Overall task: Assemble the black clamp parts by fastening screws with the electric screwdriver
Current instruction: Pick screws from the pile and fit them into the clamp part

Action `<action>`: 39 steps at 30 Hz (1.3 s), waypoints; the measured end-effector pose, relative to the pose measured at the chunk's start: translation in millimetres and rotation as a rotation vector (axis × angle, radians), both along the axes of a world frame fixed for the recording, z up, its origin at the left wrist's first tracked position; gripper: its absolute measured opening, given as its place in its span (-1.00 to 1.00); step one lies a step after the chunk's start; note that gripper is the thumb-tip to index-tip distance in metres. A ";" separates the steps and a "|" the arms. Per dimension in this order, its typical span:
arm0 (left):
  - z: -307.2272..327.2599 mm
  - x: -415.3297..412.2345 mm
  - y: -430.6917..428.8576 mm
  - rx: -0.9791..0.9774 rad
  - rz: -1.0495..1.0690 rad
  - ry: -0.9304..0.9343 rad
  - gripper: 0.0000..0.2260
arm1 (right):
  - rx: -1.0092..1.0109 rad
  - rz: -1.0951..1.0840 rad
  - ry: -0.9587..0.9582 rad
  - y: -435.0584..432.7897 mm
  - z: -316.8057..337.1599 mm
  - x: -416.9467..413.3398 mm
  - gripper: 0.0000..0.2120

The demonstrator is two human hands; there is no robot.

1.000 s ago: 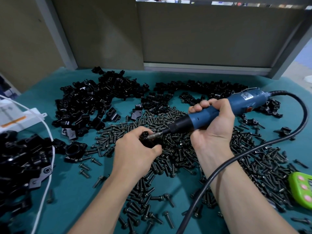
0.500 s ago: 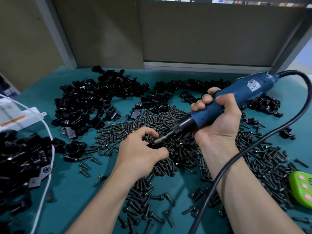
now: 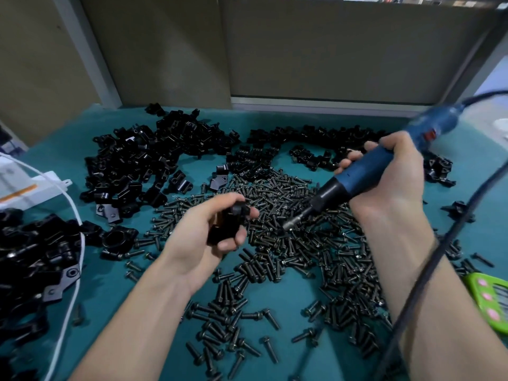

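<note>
At the left edge of the teal worktop (image 3: 115, 284) a white box (image 3: 24, 188) is cut off by the frame, and a white cable (image 3: 68, 270) is draped from it across a near-left heap of clamp pieces (image 3: 30, 257) that runs out past the near-left corner. A bare strip of worktop is left between that heap and the left forearm. Farther back, a larger far-left pile (image 3: 143, 160) of black pieces is spread close to the back panels (image 3: 330, 50), with only a thin teal margin kept along that far edge. The left hand (image 3: 209, 232) is seen palm-up with its fingers curled round a black clamp part (image 3: 228, 224), held over the left border of the screws (image 3: 288, 251), which are scattered thickly through the middle. Open teal is shown between the two forearms, dotted with stray screws. The electric screwdriver (image 3: 365, 174) is gripped in the clenched right hand (image 3: 384, 182) and tilted down to the left; its bit (image 3: 291, 222) is pointed into the screws, apart from the clamp part, though contact with the screws cannot be told. A far row of clamp pieces (image 3: 330, 136) is laid behind the tool. The black cord (image 3: 428, 270) is looped down along the right forearm. A green device (image 3: 489, 298) is cropped by the right edge, with bare worktop beyond it toward the far right.
</note>
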State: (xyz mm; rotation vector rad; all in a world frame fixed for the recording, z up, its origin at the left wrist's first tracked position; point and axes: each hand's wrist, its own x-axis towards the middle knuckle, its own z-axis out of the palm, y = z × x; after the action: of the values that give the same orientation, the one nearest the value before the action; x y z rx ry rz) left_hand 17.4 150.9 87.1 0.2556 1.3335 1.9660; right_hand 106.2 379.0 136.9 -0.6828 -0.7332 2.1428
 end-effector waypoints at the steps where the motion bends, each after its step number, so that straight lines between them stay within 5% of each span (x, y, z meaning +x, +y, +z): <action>1: 1.0 -0.2 -0.2 0.050 0.008 -0.054 -0.70 | 0.076 0.013 -0.074 5.0 3.5 1.5 -0.84; 9: -3.0 -6.2 -0.4 0.087 0.123 -0.141 -0.67 | 1.134 0.079 -1.022 8.4 5.1 2.3 -0.60; 14: -3.7 -14.0 -4.6 0.118 0.222 -0.148 -0.66 | 1.263 0.242 -1.317 -9.6 -10.0 -4.0 -0.44; 19: -3.5 -18.5 -6.4 0.173 0.259 -0.146 -0.61 | 1.268 0.290 -1.371 -24.0 -26.6 -11.0 -0.40; 25: -6.9 -14.1 -1.8 0.099 0.212 -0.078 -0.77 | 1.355 0.237 -1.425 -29.5 -30.1 -13.2 -0.47; 30: -8.0 -14.6 -1.1 0.011 0.250 -0.017 -0.76 | 1.449 0.194 -1.288 -33.8 -7.7 -5.6 -0.75; 39: -9.4 -2.2 4.2 -0.190 0.164 0.262 -0.59 | 1.560 0.602 -1.279 -69.1 -25.1 44.5 -0.80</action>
State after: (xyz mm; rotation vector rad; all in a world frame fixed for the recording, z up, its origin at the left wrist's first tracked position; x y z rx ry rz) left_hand 15.2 155.1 77.8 0.3297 1.7484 1.9721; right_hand 150.7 309.9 111.9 -0.8175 -2.9787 0.5771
